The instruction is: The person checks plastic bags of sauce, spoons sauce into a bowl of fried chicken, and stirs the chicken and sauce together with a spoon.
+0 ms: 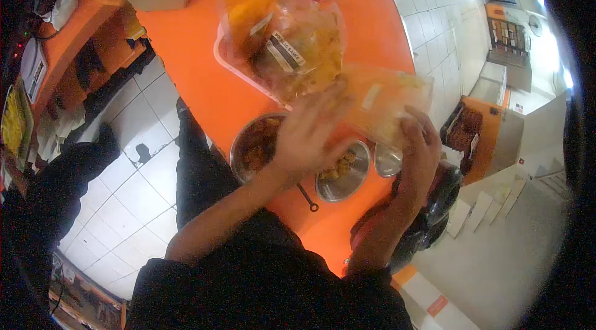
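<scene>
A single head-worn camera is supplying the view. It is facing forward and steeply downward, looking over the wearer's torso [267,286] onto the table [192,57]. The left hand [313,134] and right hand [422,144] are appearing near the lens, around mid-frame. The wide-angle optic is curving the outer scene and is including tiled floor [133,119] on both sides of the table.

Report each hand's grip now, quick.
Left hand: open, blurred; no hold visible.
Right hand: fingers bent at the edge of the pale plastic bag; whether the grip is closed cannot be told.
</scene>
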### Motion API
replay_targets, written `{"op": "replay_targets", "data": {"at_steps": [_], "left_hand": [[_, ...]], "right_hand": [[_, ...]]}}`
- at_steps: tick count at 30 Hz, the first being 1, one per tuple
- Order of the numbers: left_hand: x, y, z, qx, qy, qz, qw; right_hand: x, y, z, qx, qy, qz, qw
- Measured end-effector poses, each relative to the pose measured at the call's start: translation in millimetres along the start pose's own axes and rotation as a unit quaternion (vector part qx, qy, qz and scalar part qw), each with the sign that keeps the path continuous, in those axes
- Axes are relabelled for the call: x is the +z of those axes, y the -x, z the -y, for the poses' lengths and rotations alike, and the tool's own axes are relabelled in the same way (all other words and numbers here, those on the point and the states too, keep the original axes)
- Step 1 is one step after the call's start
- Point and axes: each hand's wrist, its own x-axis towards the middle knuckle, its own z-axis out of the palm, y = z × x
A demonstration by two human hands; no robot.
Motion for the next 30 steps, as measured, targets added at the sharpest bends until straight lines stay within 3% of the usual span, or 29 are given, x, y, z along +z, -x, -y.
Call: {"op": "replay_targets", "data": {"at_steps": [3,5,7,9,10,12,16,22,28,30], "left_hand": [[11,-10,-14,0.035,-0.006,0.02,0.999],[11,-23,-20,0.043,0.012,0.016,0.999],[4,-42,-30,0.027,0.067,0.002,0.997],[-15,-60,-51,-0.143,0.214,-0.006,0.966],[-25,-68,-60,-0.229,0.279,-0.01,0.932],[-43,-84,-65,-0.201,0.295,-0.002,0.934],[-66,-100,-85,-0.231,0.301,0.01,0.925],[-77,-100,-111,-0.205,0.314,0.022,0.927],[-77,-99,-113,-0.196,0.327,-0.015,0.924],[-77,-103,-117,-0.196,0.347,-0.021,0.917]], "right_hand": [[2,3,17,0.023,-0.106,0.022,0.994],[-5,5,43,-0.025,-0.058,0.058,0.996],[-14,13,61,-0.041,-0.144,0.071,0.986],[-21,19,68,-0.032,-0.358,0.07,0.93],[-25,22,66,-0.068,-0.329,0.04,0.941],[-32,25,57,-0.136,-0.268,-0.02,0.954],[-18,26,43,-0.122,-0.215,-0.05,0.968],[3,37,47,-0.12,-0.349,0.099,0.924],[-5,44,53,-0.081,-0.377,0.149,0.91],[-2,51,54,-0.119,-0.38,0.123,0.909]]}}
